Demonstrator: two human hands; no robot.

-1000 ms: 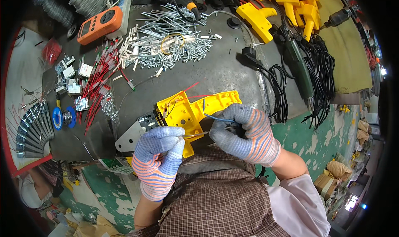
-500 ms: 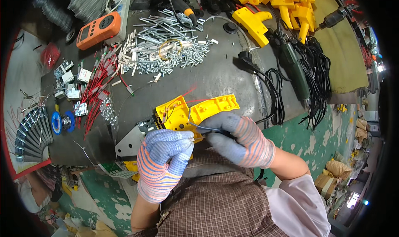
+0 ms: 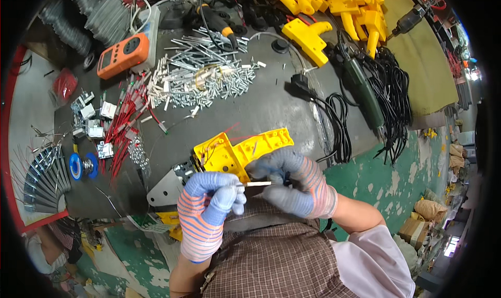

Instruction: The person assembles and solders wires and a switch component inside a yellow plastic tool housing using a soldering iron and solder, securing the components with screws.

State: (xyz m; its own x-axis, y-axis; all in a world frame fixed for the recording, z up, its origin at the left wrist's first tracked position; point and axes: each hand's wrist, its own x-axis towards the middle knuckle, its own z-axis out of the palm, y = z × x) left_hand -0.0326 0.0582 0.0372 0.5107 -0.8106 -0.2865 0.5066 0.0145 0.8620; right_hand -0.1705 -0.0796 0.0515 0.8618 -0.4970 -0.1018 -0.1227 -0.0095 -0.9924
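White stick [image 3: 259,183]: over there, the left hand [image 3: 210,206] pinches 1 end; I can't tell what the right hand [image 3: 309,185] grips.

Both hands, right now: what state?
Left hand: closed, pinching at one end of a white sleeve.
Right hand: curled near the other end; its grip cannot be told.
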